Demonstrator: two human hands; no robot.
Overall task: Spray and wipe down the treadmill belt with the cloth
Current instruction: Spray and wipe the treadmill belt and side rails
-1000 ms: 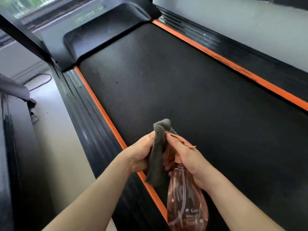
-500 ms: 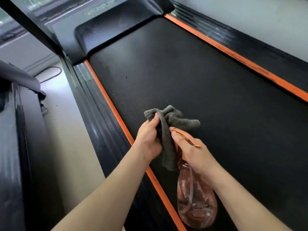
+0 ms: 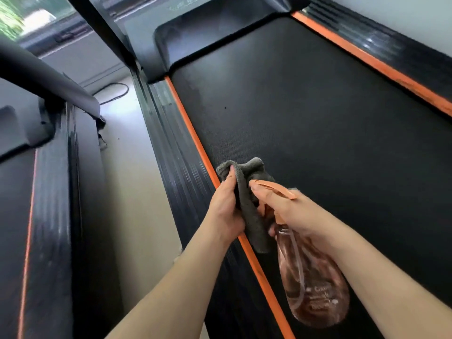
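Observation:
The black treadmill belt (image 3: 318,118) fills the middle and right of the head view, edged by orange strips. My left hand (image 3: 226,206) grips a bunched grey cloth (image 3: 249,211) above the belt's left orange strip. My right hand (image 3: 291,211) holds the neck of a clear pink spray bottle (image 3: 315,285), thumb near the orange spray head (image 3: 274,189). The cloth hangs between both hands, touching the bottle's head. The bottle's body hangs down toward me over the belt.
Left black side rail (image 3: 176,167) and its orange strip (image 3: 193,133) run beside the belt. The right orange strip (image 3: 371,62) borders a pale wall. A second machine (image 3: 49,192) stands at left across a strip of pale floor (image 3: 132,192). The motor cover (image 3: 220,28) lies at the belt's far end.
Both hands with cloth and bottle have stayed together while the view swung left, showing more floor and the second machine. The cloth is bunched tighter in my left hand than before.

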